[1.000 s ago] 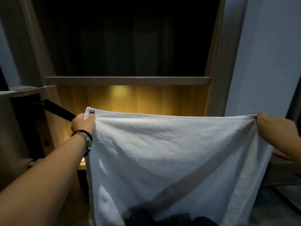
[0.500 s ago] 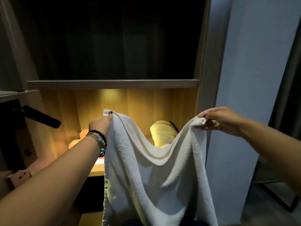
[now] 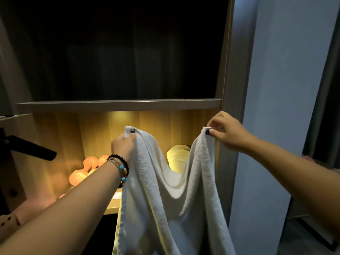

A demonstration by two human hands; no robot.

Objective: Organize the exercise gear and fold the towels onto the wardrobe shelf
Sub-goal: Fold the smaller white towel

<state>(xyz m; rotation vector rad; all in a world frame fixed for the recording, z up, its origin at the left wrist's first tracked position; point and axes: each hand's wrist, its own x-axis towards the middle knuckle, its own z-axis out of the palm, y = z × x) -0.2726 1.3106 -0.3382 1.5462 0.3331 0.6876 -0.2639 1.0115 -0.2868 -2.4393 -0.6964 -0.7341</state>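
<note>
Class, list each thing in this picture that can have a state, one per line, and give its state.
white towel: held up by two top corners, middle sagging, not yet folded
left hand: grips the towel's left corner
right hand: pinches the towel's right corner
pink dumbbells: lying on the lit shelf
lit shelf: lamp on

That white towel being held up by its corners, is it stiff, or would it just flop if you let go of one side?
Probably floppy: the white towel sags deeply between the left hand and right hand. Its looped, thick pile suggests grippy rather than slippery. It seems light enough, since fingertip pinches hold it.
</note>
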